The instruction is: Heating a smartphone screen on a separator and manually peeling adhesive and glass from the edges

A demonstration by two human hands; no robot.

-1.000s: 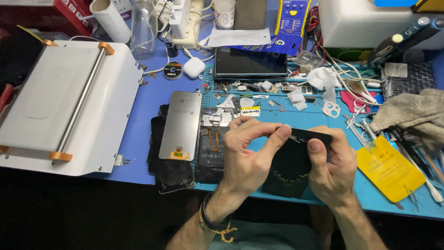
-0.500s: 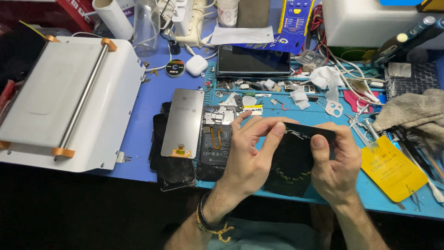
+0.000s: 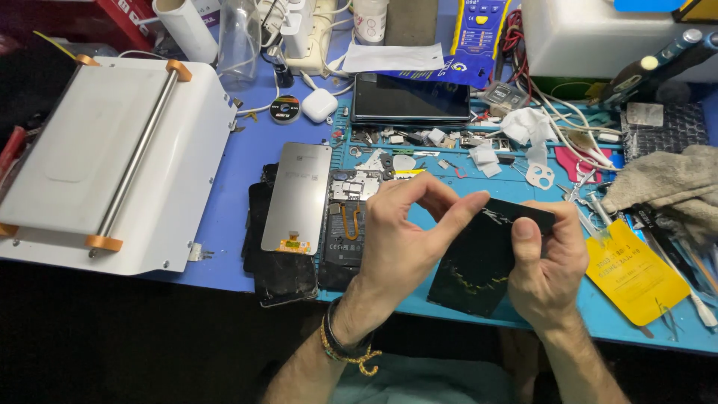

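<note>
Both hands have drifted a touch lower and closer to the body compared with a second ago, and the black panel has tipped so more of its dark face shows now. Everything else on the bench looks like it hasn't budged.

So the left hand (image 3: 400,236) and right hand (image 3: 546,265) are both on the black phone panel (image 3: 479,262), held up over the front edge of the blue work mat (image 3: 523,187). Left fingers are curled in with the index tip pressing down at the panel's top edge, thumb arched just above it, so it's pinching or picking at that edge. Right hand is closed around the panel's right side, thumb flat on the front face, other fingers tucked behind. The panel is tilted, its lower corner hanging past the table edge.

Just left of the hands there's an opened phone body (image 3: 348,224) with its insides showing, and beside that a grey display panel (image 3: 298,198) lying face down on top of a cracked black screen (image 3: 277,273). Far left sits a big white machine with a metal roller bar (image 3: 112,157). Farther back on the mat: a dark tablet (image 3: 411,97), white earbud case (image 3: 320,105), little roll of tape (image 3: 285,109). Off to the right, a yellow card (image 3: 632,273) and a crumpled grey rag (image 3: 673,183), well apart from the hands.
</note>
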